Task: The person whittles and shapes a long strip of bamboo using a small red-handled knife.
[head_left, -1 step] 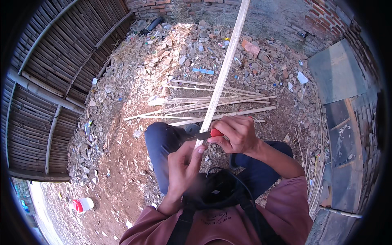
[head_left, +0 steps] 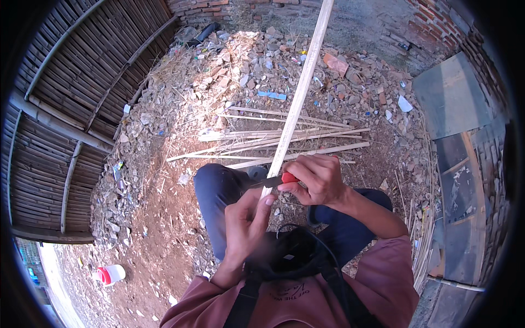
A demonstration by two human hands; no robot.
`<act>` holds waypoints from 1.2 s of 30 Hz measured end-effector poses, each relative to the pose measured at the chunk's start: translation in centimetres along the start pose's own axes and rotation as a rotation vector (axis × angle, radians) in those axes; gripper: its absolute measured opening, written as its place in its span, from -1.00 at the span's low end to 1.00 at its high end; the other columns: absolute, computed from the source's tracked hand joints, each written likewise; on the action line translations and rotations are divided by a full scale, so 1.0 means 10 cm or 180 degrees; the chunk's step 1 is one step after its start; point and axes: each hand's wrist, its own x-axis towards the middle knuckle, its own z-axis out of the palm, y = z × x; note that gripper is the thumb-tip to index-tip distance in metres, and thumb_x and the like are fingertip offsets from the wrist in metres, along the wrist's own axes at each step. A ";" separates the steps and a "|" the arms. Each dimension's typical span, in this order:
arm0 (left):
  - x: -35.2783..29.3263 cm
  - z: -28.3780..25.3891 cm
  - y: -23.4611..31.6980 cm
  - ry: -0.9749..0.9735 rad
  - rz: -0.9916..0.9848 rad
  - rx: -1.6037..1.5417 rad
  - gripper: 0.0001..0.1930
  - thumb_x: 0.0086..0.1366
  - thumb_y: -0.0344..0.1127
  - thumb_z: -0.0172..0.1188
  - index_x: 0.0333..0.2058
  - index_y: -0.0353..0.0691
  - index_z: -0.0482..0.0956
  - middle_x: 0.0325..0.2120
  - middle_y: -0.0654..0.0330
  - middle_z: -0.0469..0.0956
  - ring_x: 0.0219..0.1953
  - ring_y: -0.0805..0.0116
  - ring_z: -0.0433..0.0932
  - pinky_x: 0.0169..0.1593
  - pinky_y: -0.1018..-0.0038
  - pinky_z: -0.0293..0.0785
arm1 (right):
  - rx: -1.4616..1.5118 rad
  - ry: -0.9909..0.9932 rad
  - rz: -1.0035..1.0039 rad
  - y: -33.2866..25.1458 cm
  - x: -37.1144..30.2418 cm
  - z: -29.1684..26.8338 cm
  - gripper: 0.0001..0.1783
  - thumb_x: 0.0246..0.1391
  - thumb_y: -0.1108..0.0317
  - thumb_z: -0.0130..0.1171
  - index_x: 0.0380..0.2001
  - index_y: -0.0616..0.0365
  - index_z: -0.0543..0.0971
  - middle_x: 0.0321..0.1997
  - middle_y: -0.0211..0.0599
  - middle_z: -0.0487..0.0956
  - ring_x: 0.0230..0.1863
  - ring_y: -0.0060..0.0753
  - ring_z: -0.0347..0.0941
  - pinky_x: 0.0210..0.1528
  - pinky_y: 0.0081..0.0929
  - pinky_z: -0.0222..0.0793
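- Pale strip stands out in front of the person, near end low between the hands, far end running out past the top edge of view.
- Left hand: near end pinched, thumb on top; fingers underneath mostly hidden.
- Right hand: closed round the handle of a red-handled knife, blade lying across the strip just above the left thumb.
- Step, my read: blade work at the near end, trimming or splitting; cut depth can't be told.
- Next move calls for: firm left pinch, steady blade angle, thumb kept clear of the edge. Long free end could swing.
- Loose strips lie on the ground beyond the legs.
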 end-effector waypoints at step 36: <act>-0.16 -0.10 -0.13 0.0009 -0.0005 0.0250 -0.78 0.57 -0.31 0.19 -0.23 -0.34 0.64 -0.64 0.49 0.44 -0.58 0.77 0.31 -0.52 0.65 0.10 | 0.0096 0.0169 -0.0035 0.10 0.08 -0.08 -0.63 0.19 -0.01 0.42 -0.43 0.04 0.61 -0.56 -0.42 0.58 -0.58 -0.32 0.58 -0.54 -0.37 0.43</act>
